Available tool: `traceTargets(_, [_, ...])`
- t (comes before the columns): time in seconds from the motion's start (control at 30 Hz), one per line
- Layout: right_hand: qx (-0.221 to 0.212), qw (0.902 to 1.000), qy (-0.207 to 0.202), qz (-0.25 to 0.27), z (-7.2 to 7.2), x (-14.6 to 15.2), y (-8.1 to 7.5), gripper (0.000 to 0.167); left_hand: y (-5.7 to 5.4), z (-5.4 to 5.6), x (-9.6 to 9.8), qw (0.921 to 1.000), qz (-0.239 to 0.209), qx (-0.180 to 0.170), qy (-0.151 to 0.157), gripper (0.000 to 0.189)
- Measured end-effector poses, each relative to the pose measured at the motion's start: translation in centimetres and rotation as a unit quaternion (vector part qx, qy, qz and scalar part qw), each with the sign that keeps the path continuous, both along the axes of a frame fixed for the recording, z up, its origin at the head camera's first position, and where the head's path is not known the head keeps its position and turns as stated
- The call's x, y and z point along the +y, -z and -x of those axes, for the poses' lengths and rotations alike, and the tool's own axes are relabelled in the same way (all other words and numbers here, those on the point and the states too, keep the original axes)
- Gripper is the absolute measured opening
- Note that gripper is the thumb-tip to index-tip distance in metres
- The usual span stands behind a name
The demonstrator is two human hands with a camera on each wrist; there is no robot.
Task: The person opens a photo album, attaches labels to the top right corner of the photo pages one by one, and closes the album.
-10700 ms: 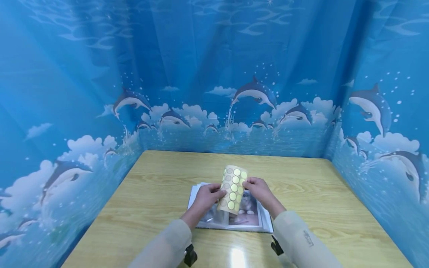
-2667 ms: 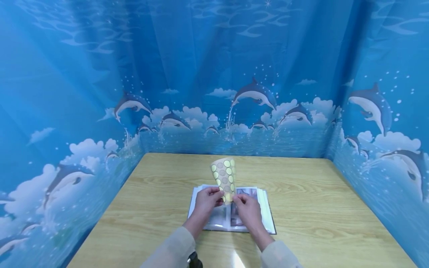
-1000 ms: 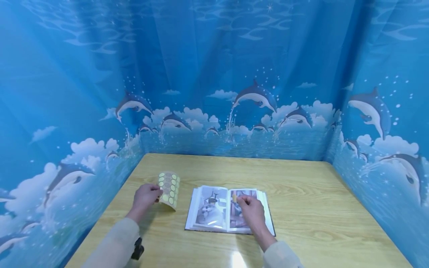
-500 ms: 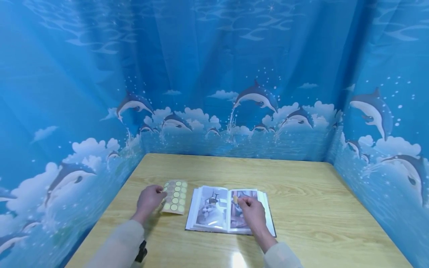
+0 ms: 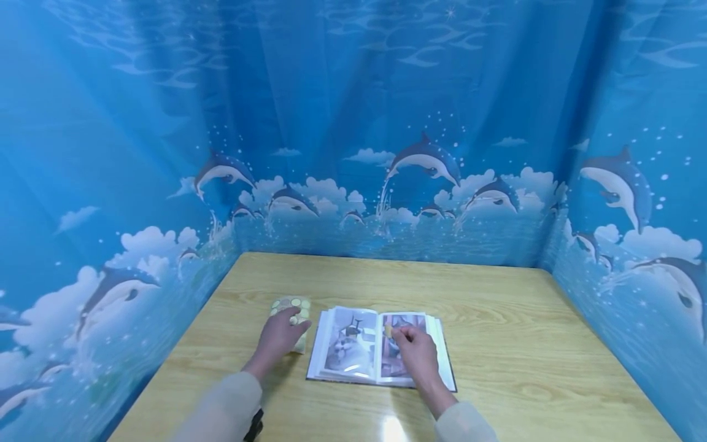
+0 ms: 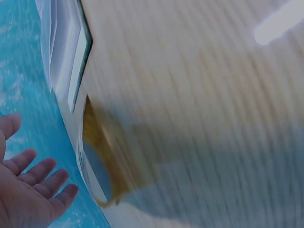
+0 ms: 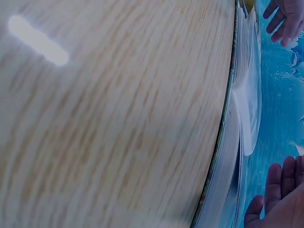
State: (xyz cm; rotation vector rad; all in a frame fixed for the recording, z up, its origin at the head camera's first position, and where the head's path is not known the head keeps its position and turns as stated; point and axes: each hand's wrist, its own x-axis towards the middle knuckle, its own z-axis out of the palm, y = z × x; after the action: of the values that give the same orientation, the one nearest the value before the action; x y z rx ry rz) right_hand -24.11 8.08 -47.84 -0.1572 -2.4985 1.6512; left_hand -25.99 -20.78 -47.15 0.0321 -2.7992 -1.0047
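Note:
A sheet of round yellow stickers [image 5: 299, 303] lies on the table left of the album, its edge bowed up in the left wrist view. My left hand [image 5: 280, 337] is over the sheet with fingers extended, holding nothing; in the left wrist view the hand [image 6: 33, 190] hovers apart from it. My right hand [image 5: 418, 356] pinches one small yellow sticker [image 5: 388, 331] above the right page of the open photo album [image 5: 351, 353]. The album shows a photo in a clear sleeve on each side. The sticker is hidden in the right wrist view, where several right fingers [image 7: 274, 183] show.
The wood-grain table [image 5: 513, 344] reaches back to a blue dolphin-print curtain [image 5: 342, 123] that surrounds it on the back and both sides. Light reflects off the table's front [image 5: 393, 426].
My left hand carried the sticker sheet left, laid it down and let go, then shifted right over it. My right hand took one sticker and stays above the album's right page.

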Motion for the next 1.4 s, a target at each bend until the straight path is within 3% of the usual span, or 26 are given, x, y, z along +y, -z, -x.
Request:
traceTargets(0.17, [0.004,1.0,0.001,-0.004,0.1,-0.2,0.2,0.016,0.5,-0.3,1.7,0.9995,0.007,-0.006,0.031,0.054])
traceTargets(0.3, [-0.002,1.0,-0.005,-0.004,0.3,-0.2,0.3,0.016,0.8,-0.7,3.0,0.9967,0.045,-0.018,0.065,0.064])
traceTargets(0.67, [0.005,0.9994,-0.015,-0.031,1.1,-0.2,0.2,0.017,2.0,-1.3,5.8,0.974,0.176,-0.032,0.138,0.081])
traceTargets(0.77, [0.01,0.9989,-0.018,-0.041,1.4,-0.1,0.1,0.017,2.2,-1.6,6.4,0.9691,0.196,-0.037,0.145,0.082])
traceTargets(1.17, [0.05,0.9929,-0.012,-0.107,3.7,-0.2,-0.1,0.014,2.8,-2.3,7.1,0.9619,0.223,-0.051,0.15,0.085])
traceTargets(1.4, [0.023,0.9905,-0.031,-0.132,5.0,-0.5,-0.7,0.016,3.3,-2.5,7.2,0.9638,0.203,-0.074,0.156,0.085])
